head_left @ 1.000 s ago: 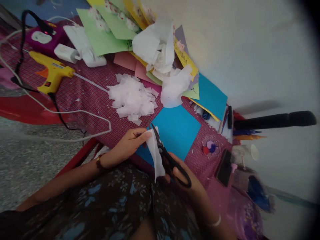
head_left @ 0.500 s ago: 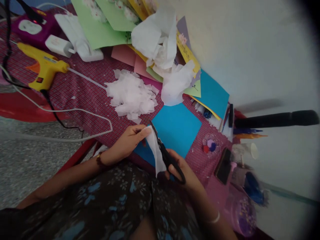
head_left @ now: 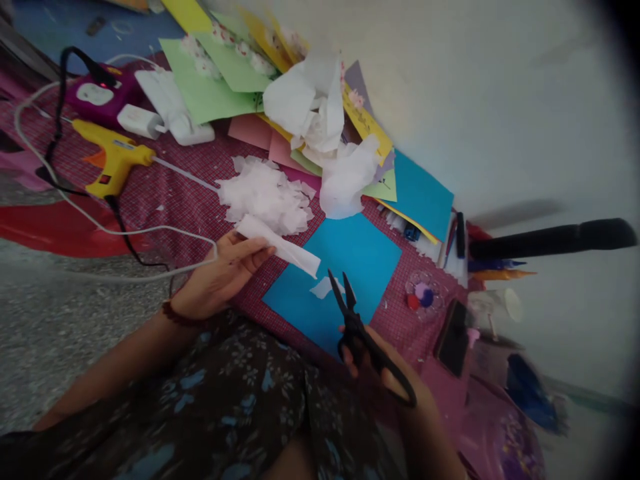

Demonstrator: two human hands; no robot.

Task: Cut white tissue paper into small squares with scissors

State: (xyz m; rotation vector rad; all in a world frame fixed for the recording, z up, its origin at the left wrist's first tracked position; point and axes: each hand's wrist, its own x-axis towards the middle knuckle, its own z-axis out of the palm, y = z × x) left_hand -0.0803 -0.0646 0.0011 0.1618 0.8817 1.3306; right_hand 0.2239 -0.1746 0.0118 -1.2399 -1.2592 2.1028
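A red-checked tablecloth (head_left: 175,193) covers the table, and a flat blue sheet (head_left: 345,247) lies on it close to the person. Beyond the blue sheet rises a heap of coloured cards (head_left: 210,100), mostly green and yellow, with crumpled white paper (head_left: 290,100) on its near part. Right of the blue sheet and closer to the person is a clear tub (head_left: 517,440); it seems to hold small loose bits, though that corner is too dim to be sure. A loose pile of thin white pieces (head_left: 270,193) sits just beyond the blue sheet, on its left side. Farther left of the sheet, a yellow glue gun (head_left: 117,153) lies on its side, its clear stick pointing towards the pile.

The left hand (head_left: 233,270), at the left edge of the blue sheet, pinches a folded white strip (head_left: 285,247) between thumb and fingers; the strip's free end reaches over the sheet. The right hand (head_left: 395,363), at the sheet's near right edge, has its fingers curled round the handles of black scissors (head_left: 355,327), whose parted blades point over the sheet. Right of the sheet lie a dark phone (head_left: 453,337) and a small clear dish (head_left: 434,283) of coloured balls. One white scrap (head_left: 323,287) rests on the sheet, near the scissor tips.
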